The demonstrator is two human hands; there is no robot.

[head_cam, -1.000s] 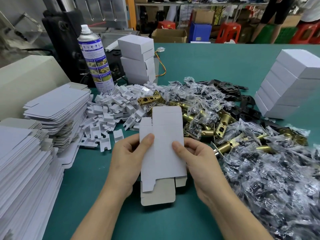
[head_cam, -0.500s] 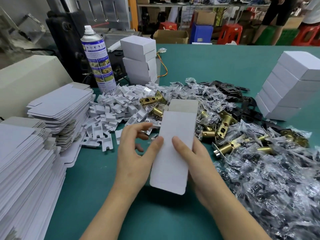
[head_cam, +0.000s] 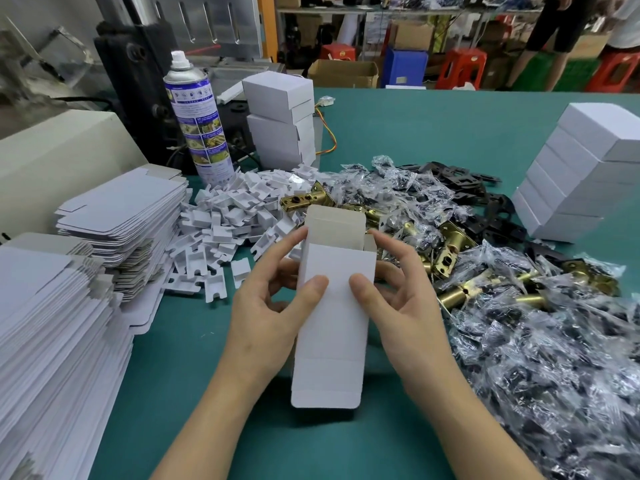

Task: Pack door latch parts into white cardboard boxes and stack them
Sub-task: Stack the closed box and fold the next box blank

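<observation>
Both hands hold a white cardboard box [head_cam: 332, 327] above the green table, near its front. The box is squared into a tube, its far end open with flaps standing up and its near flap hanging down. My left hand [head_cam: 266, 313] grips the left side with the thumb on the front face. My right hand [head_cam: 398, 306] grips the right side the same way. Brass door latches [head_cam: 450, 251] lie just beyond the box among bagged parts [head_cam: 554, 358]. A pile of small white card inserts [head_cam: 235, 220] lies behind my left hand.
Flat box blanks lie in stacks at the left [head_cam: 121, 216] and near left [head_cam: 52, 341]. Closed white boxes are stacked at the back [head_cam: 280, 119] and at the right [head_cam: 581, 168]. A spray can [head_cam: 199, 119] stands by a black machine. Black plates [head_cam: 485, 199] lie beyond the bags.
The flat blank has been turned over and opened up into a box tube. Both hands shifted from its edges to grip its sides, thumbs on the front.
</observation>
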